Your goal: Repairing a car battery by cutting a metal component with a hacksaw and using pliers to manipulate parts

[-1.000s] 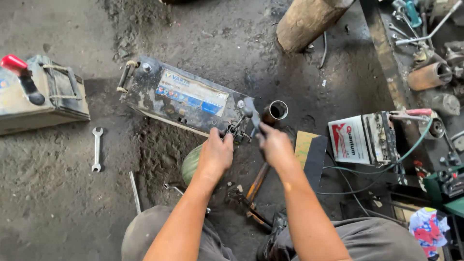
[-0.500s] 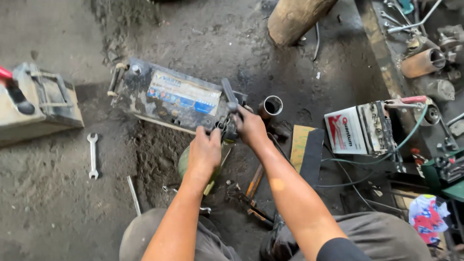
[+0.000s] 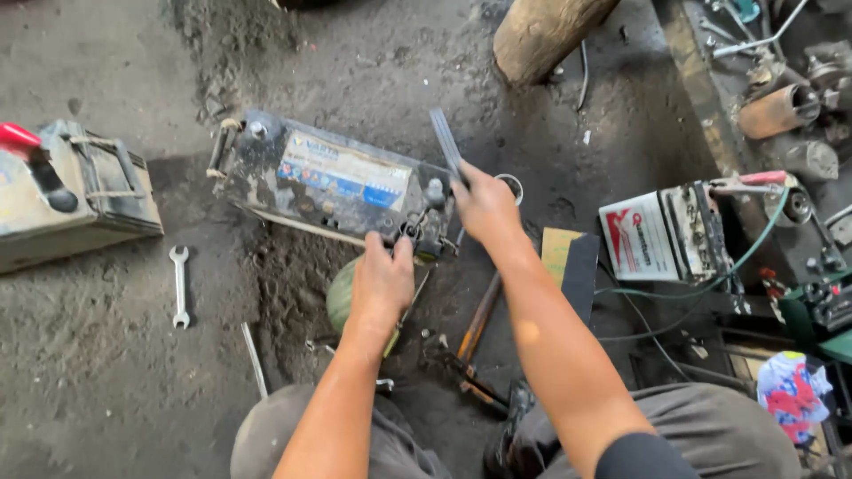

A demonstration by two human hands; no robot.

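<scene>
The person crouches over a grimy car battery (image 3: 330,186) that lies on the dirt floor (image 3: 106,390), its labelled top facing up. The left hand (image 3: 382,282) rests at the battery's near right corner, fingers closed around the terminal clamp (image 3: 417,232) there, pinning it steady. The right hand (image 3: 484,204) is wrapped around the handle of a flat metal wrench (image 3: 445,142), which stands tilted up and away from the hand, its lower end down by the same terminal.

As a judgement, the step in hand looks like working the clamp nut at that terminal: one hand braces while the other swings the tool. The next move calls for keeping the wrench seated squarely on the nut and turning in short arcs, since the battery's edge and a small metal ring (image 3: 511,186) just beside the right hand crowd the swing. The left fingers sit very close to the tool's working end, so a slip could catch them.

Around this spot, an open-ended spanner (image 3: 179,286) lies well apart to the left, near a second battery (image 3: 75,200) with a red-capped lead. A smaller white battery (image 3: 661,235) sits to the right, with a green cable (image 3: 754,244) running from it. A wooden log (image 3: 546,35) lies beyond.
</scene>
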